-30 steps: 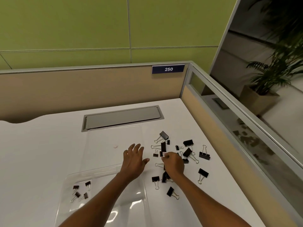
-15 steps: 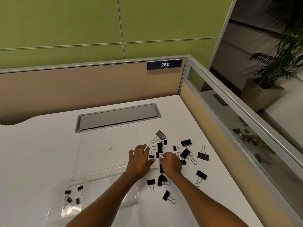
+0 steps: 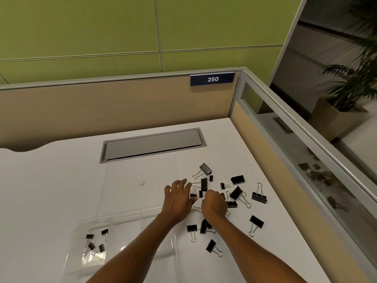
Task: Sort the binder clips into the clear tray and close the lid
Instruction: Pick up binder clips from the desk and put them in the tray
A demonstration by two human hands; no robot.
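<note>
While right hand (image 3: 214, 205) stays curled, left hand (image 3: 179, 198) has slid closer.

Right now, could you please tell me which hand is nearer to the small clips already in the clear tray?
Left. The left hand is beyond and right of the small clips; the right hand is farther right, among the loose pile.

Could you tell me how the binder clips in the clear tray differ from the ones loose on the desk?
The tray clips number four; the desk clips are far more. The tray clips are all small; the desk clips mix small and larger ones. Both are black with silver wire handles.
</note>
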